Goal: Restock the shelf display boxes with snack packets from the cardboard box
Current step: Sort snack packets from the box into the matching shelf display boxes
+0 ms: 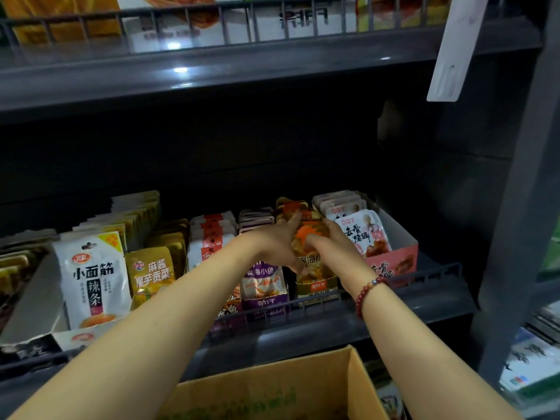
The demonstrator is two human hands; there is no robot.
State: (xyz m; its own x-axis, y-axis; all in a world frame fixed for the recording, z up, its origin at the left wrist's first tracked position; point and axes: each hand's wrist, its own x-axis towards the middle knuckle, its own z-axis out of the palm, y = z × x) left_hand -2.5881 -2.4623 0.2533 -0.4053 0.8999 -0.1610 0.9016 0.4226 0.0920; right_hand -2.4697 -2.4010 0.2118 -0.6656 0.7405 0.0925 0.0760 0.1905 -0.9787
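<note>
Both arms reach over the open cardboard box at the bottom of the view toward a dark shelf with a wire front rail. The left hand and right hand meet at a row of orange-and-gold snack packets standing in a display box. The left fingers stretch forward along the row's left side, thumb against the front packet; the right fingers curl round the packets from the right. A red bead bracelet circles the right wrist. Just left stands a purple packet row; just right, a pink display box of white packets. Farther left stand a yellow packet and a white packet.
</note>
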